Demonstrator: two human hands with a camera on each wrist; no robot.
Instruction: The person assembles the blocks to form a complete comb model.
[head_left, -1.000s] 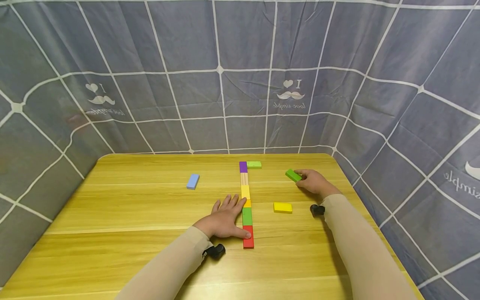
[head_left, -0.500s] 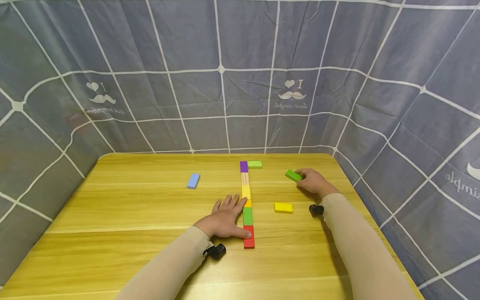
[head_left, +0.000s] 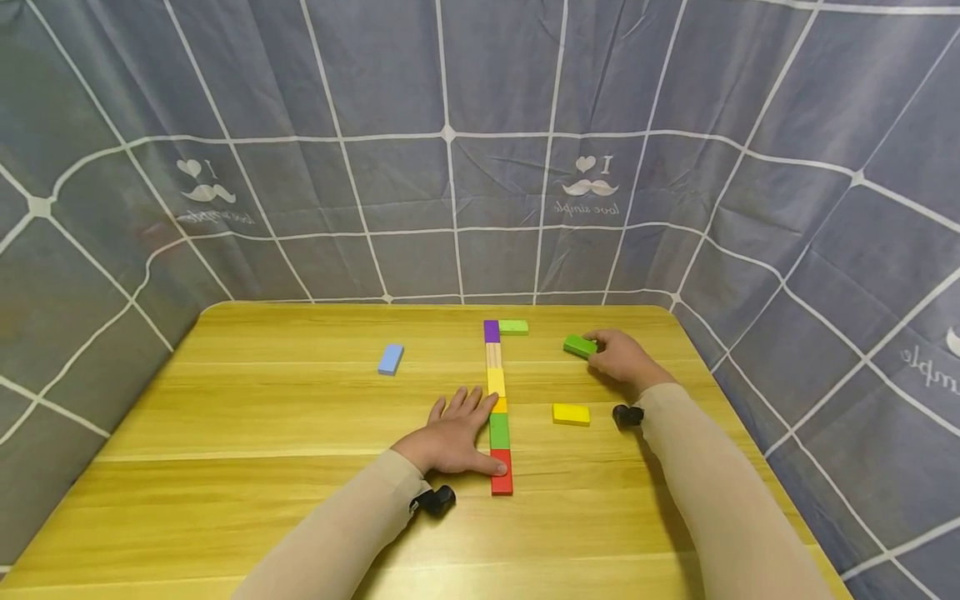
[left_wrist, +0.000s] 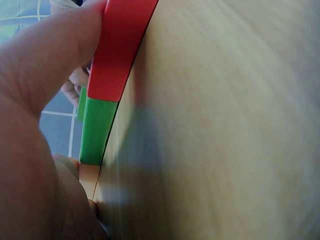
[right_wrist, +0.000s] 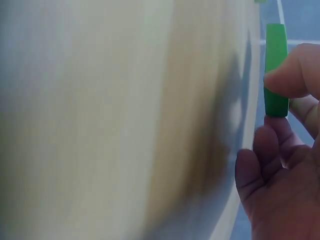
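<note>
Right hand (head_left: 621, 360) pinched a green block (head_left: 577, 347); left hand (head_left: 452, 438), spread, touched a red block (head_left: 502, 485), near end of a block row (head_left: 499, 429)

Blue-gray fabric backdrop (head_left: 397, 75) behind the table and along both sides, some creases. White grid lines (head_left: 447, 183) across it, small white diamonds (head_left: 448, 133) at some crossings. Back panel has two prints: white heart (head_left: 585, 164), mustache (head_left: 589, 188), mirrored "love simple" lettering (head_left: 587, 209). Part of another print at right edge, cut off. Yellowish wood-grain table (head_left: 262, 483), long plank-like bands running side to side, far corners rounded. Pale sheen (head_left: 442, 577) on near tabletop. Wrist views: tabletop blurred.
</note>
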